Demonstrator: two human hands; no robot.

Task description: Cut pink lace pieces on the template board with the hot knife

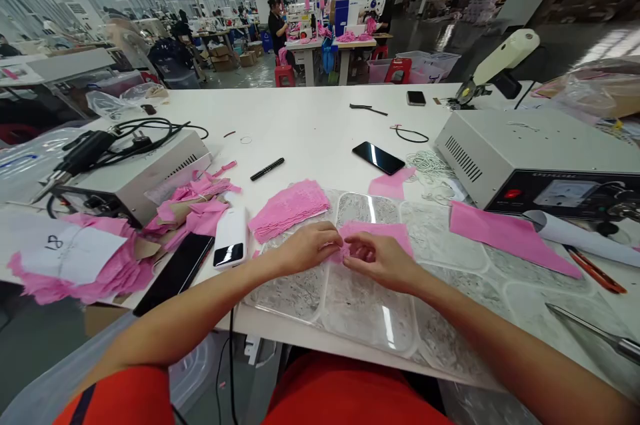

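Note:
Near the front of the table my left hand (311, 246) and my right hand (384, 260) meet, each with thumb and fingers pinched on a small piece of pink fabric (341, 254). Fingers hide much of it. Flat behind my right hand lies another pink fabric piece (387, 232); whether it joins the held one I cannot tell. Just beyond my left hand is a neat stack of pink fabric pieces (290, 208). Both hands are over a clear patterned plastic mat (367, 318).
At left are a power bank (231, 238), a dark phone (175, 272), pink bundles (107, 265) and a grey box (135, 175) with a corded tool. Behind lie a pen (267, 169) and a phone (379, 158). Right are a control box (545, 152), tweezers (595, 270) and a metal tool (595, 332).

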